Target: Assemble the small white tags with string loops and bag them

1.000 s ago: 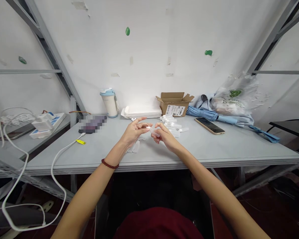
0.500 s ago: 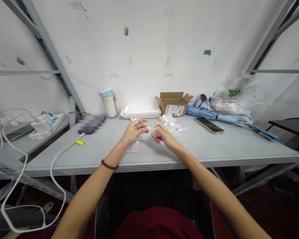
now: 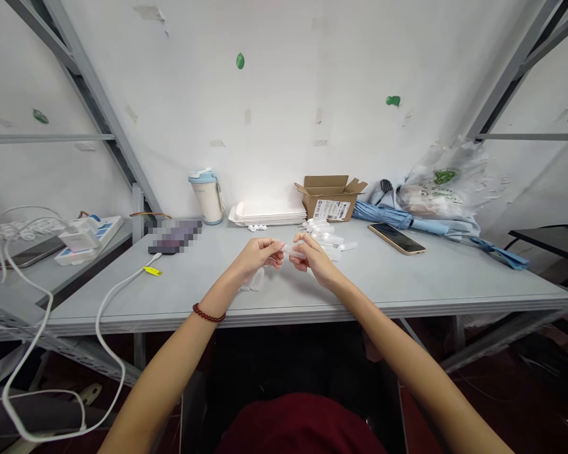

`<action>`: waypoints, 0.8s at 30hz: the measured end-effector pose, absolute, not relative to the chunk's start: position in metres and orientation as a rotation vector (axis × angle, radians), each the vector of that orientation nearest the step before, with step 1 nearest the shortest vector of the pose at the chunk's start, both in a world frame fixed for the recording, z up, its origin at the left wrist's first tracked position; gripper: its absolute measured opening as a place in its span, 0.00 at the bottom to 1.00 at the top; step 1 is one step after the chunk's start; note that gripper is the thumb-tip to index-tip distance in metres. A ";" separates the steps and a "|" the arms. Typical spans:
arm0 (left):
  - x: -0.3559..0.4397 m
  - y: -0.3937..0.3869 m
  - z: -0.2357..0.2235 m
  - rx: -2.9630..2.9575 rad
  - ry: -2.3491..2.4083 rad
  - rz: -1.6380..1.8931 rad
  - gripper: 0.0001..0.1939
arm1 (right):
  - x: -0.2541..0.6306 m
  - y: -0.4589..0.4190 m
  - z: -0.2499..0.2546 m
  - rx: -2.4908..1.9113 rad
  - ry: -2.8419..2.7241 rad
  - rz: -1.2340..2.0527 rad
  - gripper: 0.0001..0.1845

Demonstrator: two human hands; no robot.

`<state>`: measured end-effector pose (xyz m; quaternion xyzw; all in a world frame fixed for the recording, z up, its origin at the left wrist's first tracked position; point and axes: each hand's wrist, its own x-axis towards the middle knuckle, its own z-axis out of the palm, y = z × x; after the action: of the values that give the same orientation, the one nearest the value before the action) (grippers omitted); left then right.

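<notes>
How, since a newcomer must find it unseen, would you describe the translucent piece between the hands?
Start at the grey table with an open cardboard box at its back. Before that box, slightly left, the left hand and right hand nearly meet. Between them is the small whitish translucent piece, held while similar loose pieces lie on the table.

Cup (image 3: 207,198): on table (image 3: 454,271), left of stack (image 3: 269,213)
Box (image 3: 329,200): right of stack, behind tubes (image 3: 330,239)
Phone (image 3: 396,238): right of box, before plastic bag (image 3: 435,189)
</notes>
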<state>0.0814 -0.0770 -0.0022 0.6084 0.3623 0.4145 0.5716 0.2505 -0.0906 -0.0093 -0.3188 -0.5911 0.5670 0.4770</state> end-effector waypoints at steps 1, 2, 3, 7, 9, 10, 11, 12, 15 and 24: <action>0.082 -0.077 -0.002 1.428 0.861 0.979 0.18 | 0.250 -0.090 -0.010 -0.795 -1.456 1.342 0.11; 0.082 -0.077 -0.002 1.423 0.875 1.000 0.18 | 0.250 -0.089 -0.012 -0.812 -1.471 1.285 0.12; 0.082 -0.077 -0.001 1.408 0.894 1.025 0.19 | 0.250 -0.088 -0.013 -0.829 -1.491 1.212 0.13; 0.083 -0.076 0.000 1.333 0.962 1.079 0.20 | 0.251 -0.084 -0.019 -0.855 -1.580 0.893 0.16; 0.082 -0.076 0.000 1.321 0.989 1.058 0.20 | 0.251 -0.082 -0.021 -0.847 -1.598 0.806 0.16; 0.082 -0.076 0.000 1.321 1.001 1.044 0.21 | 0.251 -0.082 -0.021 -0.846 -1.601 0.785 0.16; 0.082 -0.076 0.000 1.322 1.012 1.034 0.21 | 0.252 -0.081 -0.021 -0.847 -1.603 0.773 0.16; 0.082 -0.076 0.000 1.323 1.018 1.029 0.22 | 0.252 -0.081 -0.021 -0.851 -1.606 0.764 0.15; 0.082 -0.077 0.000 1.321 1.005 1.038 0.21 | 0.252 -0.082 -0.021 -0.865 -1.624 0.740 0.14; 0.079 -0.077 0.003 1.433 0.840 1.157 0.16 | 0.254 -0.086 -0.017 -0.955 -1.663 0.690 0.13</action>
<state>0.0789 -0.0765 0.0029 0.6001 0.3519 0.4848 0.5300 0.2545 -0.0857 -0.0173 -0.3991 -0.6949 0.2884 0.5241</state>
